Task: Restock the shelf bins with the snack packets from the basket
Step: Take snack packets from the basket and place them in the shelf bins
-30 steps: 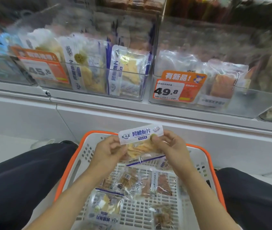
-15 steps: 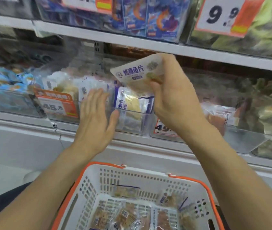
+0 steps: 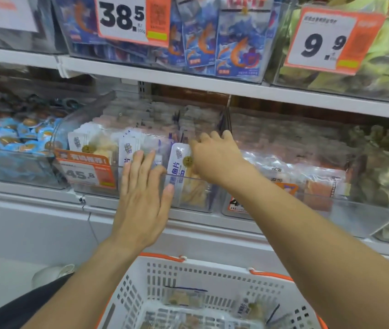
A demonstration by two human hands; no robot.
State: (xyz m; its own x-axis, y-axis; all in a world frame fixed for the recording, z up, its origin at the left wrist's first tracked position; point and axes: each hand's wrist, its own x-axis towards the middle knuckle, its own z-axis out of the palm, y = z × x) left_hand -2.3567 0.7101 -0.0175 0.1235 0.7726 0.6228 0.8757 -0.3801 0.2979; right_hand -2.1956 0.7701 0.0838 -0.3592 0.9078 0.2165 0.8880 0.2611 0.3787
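Left hand (image 3: 141, 198) lies flat, fingers straight, against the clear bin (image 3: 196, 205) front. Right hand (image 3: 215, 157), at its two o'clock, reaches inside beside the fish packet (image 3: 181, 172); its grip seems hidden. Basket (image 3: 188, 276) below.

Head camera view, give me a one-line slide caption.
Right hand slots a fish snack packet into the clear shelf bin; left hand steadies its front.

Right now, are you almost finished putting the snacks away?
Not yet. The clear bin behind the 45.8 tag already holds rows of fish-slice packets. The right hand reaches into it beside the front packet; whether its grip holds one is hidden. The left hand rests flat on the bin's front. More packets wait in the basket.
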